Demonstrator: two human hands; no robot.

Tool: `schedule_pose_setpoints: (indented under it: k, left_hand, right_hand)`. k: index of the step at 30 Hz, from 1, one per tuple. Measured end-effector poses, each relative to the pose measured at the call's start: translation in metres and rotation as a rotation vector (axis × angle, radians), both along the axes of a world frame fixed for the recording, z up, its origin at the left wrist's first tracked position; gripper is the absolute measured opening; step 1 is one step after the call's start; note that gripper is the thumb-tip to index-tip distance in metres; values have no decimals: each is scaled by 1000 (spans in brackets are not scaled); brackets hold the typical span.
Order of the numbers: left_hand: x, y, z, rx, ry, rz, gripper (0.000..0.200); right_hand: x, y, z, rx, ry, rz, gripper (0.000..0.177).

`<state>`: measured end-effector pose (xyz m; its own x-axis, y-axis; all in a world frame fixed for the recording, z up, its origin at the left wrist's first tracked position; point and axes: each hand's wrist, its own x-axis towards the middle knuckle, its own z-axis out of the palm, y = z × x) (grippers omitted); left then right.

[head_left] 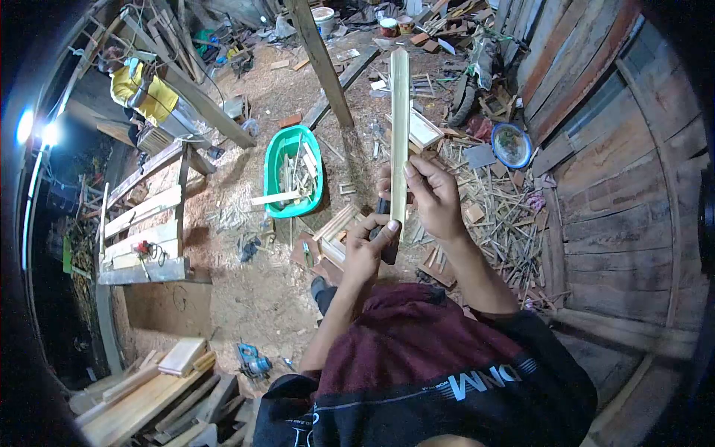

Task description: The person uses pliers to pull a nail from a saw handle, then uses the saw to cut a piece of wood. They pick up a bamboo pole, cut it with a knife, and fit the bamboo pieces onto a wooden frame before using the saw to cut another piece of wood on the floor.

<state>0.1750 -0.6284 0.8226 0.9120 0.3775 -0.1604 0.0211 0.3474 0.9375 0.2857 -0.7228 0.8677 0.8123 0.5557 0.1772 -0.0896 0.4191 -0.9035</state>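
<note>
I hold a long pale wooden strip (pixel 400 112) upright in front of me. My right hand (pixel 433 197) is wrapped around its lower part. Just below, my left hand (pixel 365 249) grips a dark handle-like tool (pixel 387 252), with the thumb pressed against the strip's bottom end. I cannot tell what kind of tool it is. Small wooden frames (pixel 339 235) lie on the ground right under my hands.
A green basin (pixel 277 160) of wood offcuts sits on the sawdust floor to the left. Nearby are a slanted post (pixel 322 63), a workbench (pixel 141 238), stacked planks (pixel 141 402), a blue power tool (pixel 253 361) and a blue bowl (pixel 511 144). A plank wall (pixel 618 194) stands on the right. A person in yellow (pixel 141 86) works far left.
</note>
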Motion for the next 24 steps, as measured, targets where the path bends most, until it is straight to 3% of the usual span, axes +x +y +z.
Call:
schedule_pose_setpoints:
  k: [4,7,9,11,13,16,19,20,24]
  left_hand:
    - [-8,57,1,27,160,-22,13]
    - [-3,87,-18,425,-13,48,14]
    - [-5,98,-20,502,-23,45,12]
    - [-8,100,-2,536,73,-44,10]
    - [-8,94,-16,449,46,-85,9]
    - [-5,74,-44,411,-59,-101,9]
    - [-5,51,-45,179,100,-157,7]
    - [-2,45,-67,183,26,-144,9]
    - [1,30,-74,402,-91,-205,13]
  right_hand:
    - [-14,50,-3,-49,-77,-70,30]
    - [-14,70,12,-64,-213,-233,28]
    - [-3,69,34,-46,-202,-383,26]
    - [18,56,43,-140,-134,-551,25]
    - [25,42,60,-173,-251,-610,25]
    - [30,17,53,-198,-302,-545,23]
    - [26,-4,49,-180,-317,-523,22]
    - [28,-14,43,-209,-375,-490,23]
    - [22,-31,50,-128,-155,-413,22]
